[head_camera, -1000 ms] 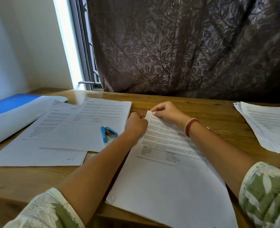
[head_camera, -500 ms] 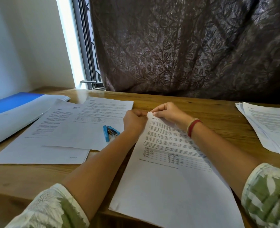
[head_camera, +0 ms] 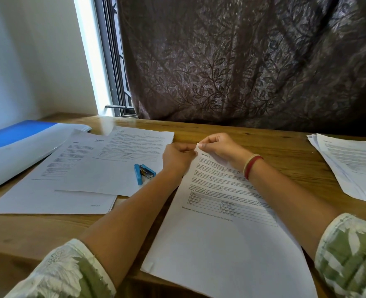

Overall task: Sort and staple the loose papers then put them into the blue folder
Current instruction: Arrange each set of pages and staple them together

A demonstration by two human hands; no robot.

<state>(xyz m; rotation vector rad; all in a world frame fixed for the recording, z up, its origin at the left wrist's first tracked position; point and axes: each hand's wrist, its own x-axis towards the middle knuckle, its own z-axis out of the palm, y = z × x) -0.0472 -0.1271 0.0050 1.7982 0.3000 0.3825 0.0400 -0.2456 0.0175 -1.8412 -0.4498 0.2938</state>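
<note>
Far left: the blue folder [head_camera: 16,134] lies on the tabletop [head_camera: 274,143] with a pale sheet curving over it. I cannot tell whether anything is filed inside.

Left of centre: two sets of printed papers [head_camera: 74,186] lie overlapped and flat, outside the folder. Their headings are too blurred to read, and no staple can be made out. The small blue stapler [head_camera: 144,173] rests on the nearer edge of the upper set, just beside my left wrist and untouched.

Centre: my left hand [head_camera: 176,157] and my right hand [head_camera: 218,147] meet at the top left corner of the front papers [head_camera: 220,233]. Each grip is closed on that corner in a pinch, thumb against fingertips. The heading just under the corner reads "Section 10". A ruled table sits lower down, and the line beneath it begins "Disclaimer"; the rest is illegible.

Far right: a loose stack [head_camera: 354,168] of fanned sheets lies well apart from my hands, its text unreadable.

Judgement: sorting looks partly done, with three groups laid out. I appear to be squaring the corner of the front papers for a staple. Finishing the sorting and stapling of the stacks, then filing everything in the folder, appears left to do.
</note>
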